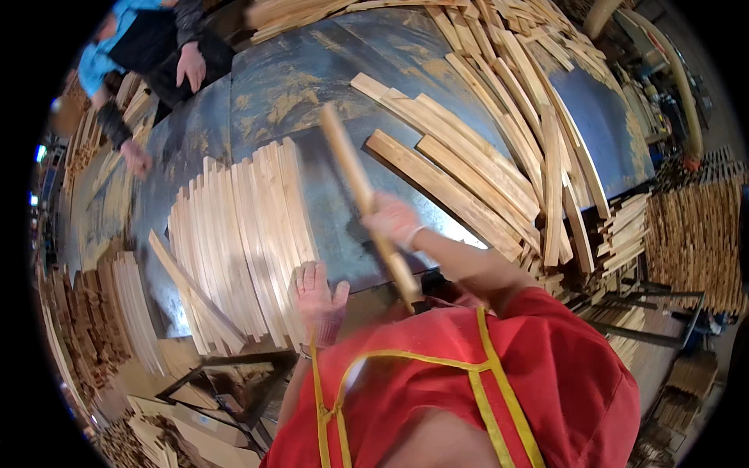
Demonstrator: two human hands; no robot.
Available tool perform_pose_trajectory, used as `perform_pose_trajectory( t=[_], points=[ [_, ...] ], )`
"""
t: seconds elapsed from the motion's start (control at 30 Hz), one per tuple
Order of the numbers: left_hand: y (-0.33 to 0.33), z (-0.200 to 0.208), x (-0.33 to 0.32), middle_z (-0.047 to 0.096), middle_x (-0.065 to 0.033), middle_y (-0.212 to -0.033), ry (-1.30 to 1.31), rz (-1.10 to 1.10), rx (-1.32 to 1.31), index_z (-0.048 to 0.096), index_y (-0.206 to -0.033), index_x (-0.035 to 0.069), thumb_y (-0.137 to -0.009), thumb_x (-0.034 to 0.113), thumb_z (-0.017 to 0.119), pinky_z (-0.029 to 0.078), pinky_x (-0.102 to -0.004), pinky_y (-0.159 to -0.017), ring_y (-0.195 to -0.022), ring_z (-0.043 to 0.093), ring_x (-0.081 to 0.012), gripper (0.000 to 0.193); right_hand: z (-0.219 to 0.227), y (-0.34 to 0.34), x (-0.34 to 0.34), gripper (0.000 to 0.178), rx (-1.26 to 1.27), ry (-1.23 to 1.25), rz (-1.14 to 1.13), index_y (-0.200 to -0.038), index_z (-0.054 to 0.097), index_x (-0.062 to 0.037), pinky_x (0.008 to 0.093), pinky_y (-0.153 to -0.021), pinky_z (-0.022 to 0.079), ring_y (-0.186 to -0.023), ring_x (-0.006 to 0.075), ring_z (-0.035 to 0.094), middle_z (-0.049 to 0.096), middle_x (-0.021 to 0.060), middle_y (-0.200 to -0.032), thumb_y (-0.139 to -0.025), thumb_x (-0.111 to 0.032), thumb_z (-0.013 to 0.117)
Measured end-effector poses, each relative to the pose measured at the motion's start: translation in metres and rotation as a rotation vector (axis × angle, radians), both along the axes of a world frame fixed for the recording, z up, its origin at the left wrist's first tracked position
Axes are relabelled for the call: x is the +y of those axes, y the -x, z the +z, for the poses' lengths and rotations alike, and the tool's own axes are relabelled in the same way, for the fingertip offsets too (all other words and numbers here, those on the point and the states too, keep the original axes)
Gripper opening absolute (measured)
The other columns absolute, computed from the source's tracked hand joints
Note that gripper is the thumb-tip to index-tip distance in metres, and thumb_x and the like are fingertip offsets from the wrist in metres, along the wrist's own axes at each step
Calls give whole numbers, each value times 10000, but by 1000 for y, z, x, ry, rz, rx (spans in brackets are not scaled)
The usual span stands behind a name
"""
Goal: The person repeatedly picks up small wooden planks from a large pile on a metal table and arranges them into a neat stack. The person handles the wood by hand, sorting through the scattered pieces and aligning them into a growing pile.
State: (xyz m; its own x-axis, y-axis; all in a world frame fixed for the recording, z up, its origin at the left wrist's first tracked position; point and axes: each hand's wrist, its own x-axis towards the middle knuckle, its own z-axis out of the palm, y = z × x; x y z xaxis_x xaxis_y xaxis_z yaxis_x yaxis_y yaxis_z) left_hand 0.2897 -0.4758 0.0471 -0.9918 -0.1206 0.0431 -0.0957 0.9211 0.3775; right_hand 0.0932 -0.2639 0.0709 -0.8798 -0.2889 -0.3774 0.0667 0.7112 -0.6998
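Observation:
My right hand (pixel 395 221), in a pale pink work glove, grips a long wooden strip (pixel 347 160) near its middle. That strip is tilted over the table, its near end close to my body, and it is blurred by motion. My left hand (pixel 318 303), gloved too, lies with fingers stretched out at the near right corner of a row of wooden strips (pixel 242 234). Those strips sit side by side on the blue table (pixel 331 226). One loose strip (pixel 195 292) slants across the row's near left part.
Several thicker strips (pixel 445 183) fan out to the right, beside a jumbled heap of lumber (pixel 538 101). Sawdust lies on the table's far half. A co-worker in blue (pixel 148 47) stands at the far left. Stacks of strips (pixel 694 234) rise at the right.

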Motion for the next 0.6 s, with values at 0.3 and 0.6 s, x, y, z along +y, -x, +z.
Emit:
perform_pose_trajectory(
  t=[0.3, 0.6],
  points=[
    [1, -22, -12, 482, -201, -1604, 214, 110, -180, 466, -1577, 51, -786, 321, 775, 315, -576, -1250, -1505, 414, -441, 891, -14, -16, 21, 604, 477, -5, 194, -1371, 599, -37, 530, -1032, 533, -1194, 474, 659, 696, 266, -1244, -838, -291, 728],
    [45, -50, 43, 473, -269, -1622, -145, -157, 18, 418, -1624, 46, -825, 336, 822, 439, -532, -1198, -1432, 519, -475, 941, -42, -31, 190, 670, 51, -87, -48, -1481, 515, -80, 513, -999, 549, -1205, 432, 687, 710, 285, -1246, -851, -241, 677]
  ],
)
